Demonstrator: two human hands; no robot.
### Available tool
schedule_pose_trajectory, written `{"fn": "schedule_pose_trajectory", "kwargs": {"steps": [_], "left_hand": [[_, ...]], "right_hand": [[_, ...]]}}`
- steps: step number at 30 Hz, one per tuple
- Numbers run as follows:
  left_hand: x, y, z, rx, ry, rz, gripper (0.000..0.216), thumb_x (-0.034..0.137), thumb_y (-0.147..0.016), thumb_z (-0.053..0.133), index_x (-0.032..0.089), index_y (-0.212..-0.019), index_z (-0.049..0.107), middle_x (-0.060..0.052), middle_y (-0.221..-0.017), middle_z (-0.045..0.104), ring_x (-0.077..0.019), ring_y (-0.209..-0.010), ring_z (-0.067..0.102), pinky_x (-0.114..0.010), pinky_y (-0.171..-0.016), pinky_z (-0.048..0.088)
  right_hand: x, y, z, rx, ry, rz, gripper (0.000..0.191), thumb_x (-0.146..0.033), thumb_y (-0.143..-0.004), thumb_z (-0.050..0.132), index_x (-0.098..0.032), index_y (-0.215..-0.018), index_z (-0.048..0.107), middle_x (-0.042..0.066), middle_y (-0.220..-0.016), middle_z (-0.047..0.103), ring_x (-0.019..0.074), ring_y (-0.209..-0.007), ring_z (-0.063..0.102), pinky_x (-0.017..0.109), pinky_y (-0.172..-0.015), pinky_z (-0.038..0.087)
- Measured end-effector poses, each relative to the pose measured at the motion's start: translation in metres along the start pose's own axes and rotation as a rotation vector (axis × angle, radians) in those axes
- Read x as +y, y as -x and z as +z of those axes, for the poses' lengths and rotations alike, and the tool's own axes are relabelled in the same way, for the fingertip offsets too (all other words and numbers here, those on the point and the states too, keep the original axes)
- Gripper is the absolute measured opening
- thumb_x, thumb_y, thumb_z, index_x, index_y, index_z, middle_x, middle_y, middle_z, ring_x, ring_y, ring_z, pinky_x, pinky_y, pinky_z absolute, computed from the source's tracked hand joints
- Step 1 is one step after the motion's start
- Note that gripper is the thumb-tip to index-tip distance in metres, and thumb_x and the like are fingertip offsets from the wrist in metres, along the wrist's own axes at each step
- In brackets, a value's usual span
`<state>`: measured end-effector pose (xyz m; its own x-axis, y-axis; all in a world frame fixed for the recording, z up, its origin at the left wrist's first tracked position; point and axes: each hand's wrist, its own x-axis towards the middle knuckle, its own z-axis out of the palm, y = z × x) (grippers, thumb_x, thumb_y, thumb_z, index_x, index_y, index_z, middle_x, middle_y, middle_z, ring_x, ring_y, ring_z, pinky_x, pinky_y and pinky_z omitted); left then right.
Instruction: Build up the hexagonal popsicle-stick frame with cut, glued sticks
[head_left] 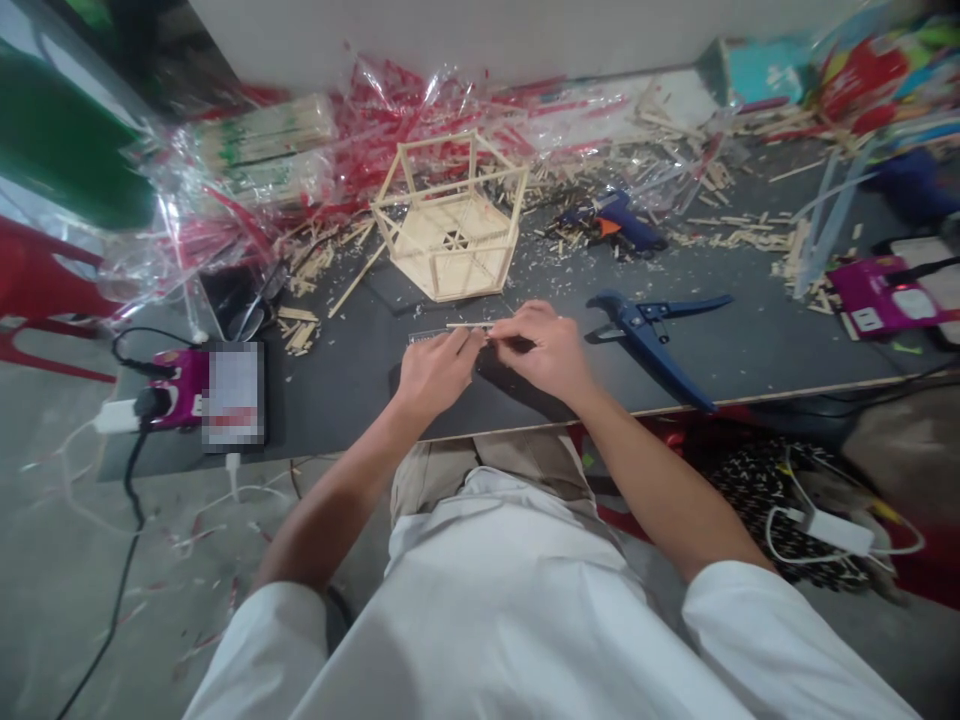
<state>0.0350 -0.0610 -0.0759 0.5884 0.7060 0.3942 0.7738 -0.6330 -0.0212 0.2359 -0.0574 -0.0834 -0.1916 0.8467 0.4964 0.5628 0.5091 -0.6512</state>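
My left hand [439, 372] is at the table's front edge, its fingers closed and pressed over a clear ruler [421, 337]. Beside it, my right hand [546, 348] is closed in a pinch on a thin wooden stick [466, 325], which points left above the left fingers. The fingertips of both hands nearly meet, and the stick's right end is hidden there. Just behind them stands a six-sided frame [450, 275] glued from pale sticks, with a slatted floor. To the right lies a blue-handled cutter [649, 330], its jaws apart.
A blue glue gun [626, 222] lies among wood scraps. Plastic wrapping and packs of sticks [262, 135] fill the back. At left are a phone [234, 395] and a purple power strip [180, 385]; another purple strip [881, 295] is at right. Cables hang off the edge.
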Motion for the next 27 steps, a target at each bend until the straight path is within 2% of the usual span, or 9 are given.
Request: {"fn": "schedule_pose_trajectory", "kwargs": {"steps": [4, 7, 10, 13, 15, 17, 20, 23, 27], "left_hand": [[-0.003, 0.001, 0.002, -0.019, 0.017, 0.011, 0.032, 0.021, -0.103, 0.044, 0.019, -0.113, 0.073, -0.006, -0.086, 0.076, -0.0176, -0.073, 0.070, -0.030, -0.052, 0.034], [-0.005, 0.002, 0.001, -0.049, 0.035, -0.002, 0.032, 0.020, -0.103, 0.043, 0.020, -0.117, 0.072, -0.005, -0.091, 0.077, -0.0170, -0.075, 0.071, -0.030, -0.051, 0.032], [-0.007, 0.001, -0.001, -0.032, 0.050, -0.022, 0.031, 0.022, -0.105, 0.042, 0.021, -0.114, 0.072, -0.004, -0.090, 0.077, -0.0153, -0.072, 0.071, -0.028, -0.050, 0.029], [-0.008, -0.001, -0.001, 0.055, 0.082, -0.071, 0.034, 0.027, -0.109, 0.040, 0.022, -0.102, 0.073, -0.002, -0.078, 0.073, -0.0124, -0.066, 0.067, -0.026, -0.051, 0.027], [-0.008, -0.001, 0.000, 0.117, 0.100, -0.094, 0.036, 0.029, -0.110, 0.040, 0.022, -0.097, 0.073, 0.000, -0.073, 0.071, -0.0103, -0.062, 0.064, -0.025, -0.050, 0.026], [-0.006, -0.002, 0.001, 0.168, 0.124, -0.108, 0.036, 0.031, -0.110, 0.040, 0.022, -0.098, 0.073, 0.001, -0.072, 0.071, -0.0091, -0.060, 0.062, -0.025, -0.050, 0.026], [-0.003, -0.002, 0.000, 0.182, 0.182, -0.153, 0.037, 0.034, -0.111, 0.040, 0.022, -0.103, 0.074, 0.001, -0.074, 0.072, -0.0085, -0.063, 0.064, -0.023, -0.051, 0.029], [0.000, -0.002, -0.003, 0.147, 0.247, -0.194, 0.038, 0.036, -0.112, 0.039, 0.022, -0.108, 0.074, 0.000, -0.078, 0.075, -0.0087, -0.066, 0.068, -0.022, -0.053, 0.034], [0.001, -0.002, -0.006, 0.155, 0.282, -0.210, 0.042, 0.037, -0.112, 0.036, 0.021, -0.107, 0.075, -0.001, -0.080, 0.077, -0.0084, -0.067, 0.069, -0.020, -0.054, 0.036]], "right_hand": [[-0.001, -0.001, 0.000, -0.011, -0.001, -0.024, 0.015, -0.025, -0.087, 0.064, -0.029, -0.083, 0.078, 0.000, -0.082, 0.081, 0.0215, -0.069, 0.070, 0.046, -0.086, 0.058], [-0.006, -0.004, -0.007, -0.019, 0.035, -0.041, 0.014, -0.026, -0.089, 0.065, -0.030, -0.087, 0.079, 0.001, -0.085, 0.081, 0.0240, -0.080, 0.073, 0.048, -0.090, 0.057], [-0.010, -0.005, -0.032, 0.049, 0.139, -0.044, 0.014, -0.031, -0.091, 0.069, -0.029, -0.100, 0.079, 0.004, -0.104, 0.082, 0.0297, -0.104, 0.073, 0.054, -0.104, 0.051], [0.003, 0.007, -0.077, 0.076, 0.292, 0.059, 0.025, -0.037, -0.092, 0.068, -0.029, -0.115, 0.076, 0.008, -0.125, 0.077, 0.0337, -0.123, 0.065, 0.057, -0.114, 0.046], [0.021, 0.022, -0.111, -0.001, 0.420, 0.158, 0.038, -0.045, -0.092, 0.068, -0.027, -0.125, 0.072, 0.013, -0.134, 0.072, 0.0368, -0.134, 0.058, 0.056, -0.119, 0.042], [0.039, 0.039, -0.143, -0.129, 0.557, 0.294, 0.065, -0.059, -0.085, 0.073, -0.021, -0.137, 0.066, 0.019, -0.142, 0.065, 0.0427, -0.142, 0.050, 0.059, -0.120, 0.040], [0.054, 0.059, -0.172, -0.420, 0.660, 0.461, 0.094, -0.061, -0.082, 0.074, -0.014, -0.158, 0.042, 0.023, -0.160, 0.045, 0.0454, -0.154, 0.033, 0.063, -0.125, 0.032], [0.055, 0.065, -0.179, -0.498, 0.662, 0.455, 0.091, -0.057, -0.089, 0.065, -0.012, -0.162, 0.033, 0.026, -0.161, 0.040, 0.0464, -0.155, 0.031, 0.062, -0.127, 0.028], [0.051, 0.061, -0.174, -0.528, 0.746, 0.351, 0.076, -0.046, -0.097, 0.048, 0.001, -0.157, 0.037, 0.034, -0.154, 0.045, 0.0494, -0.148, 0.037, 0.063, -0.122, 0.032]]}}
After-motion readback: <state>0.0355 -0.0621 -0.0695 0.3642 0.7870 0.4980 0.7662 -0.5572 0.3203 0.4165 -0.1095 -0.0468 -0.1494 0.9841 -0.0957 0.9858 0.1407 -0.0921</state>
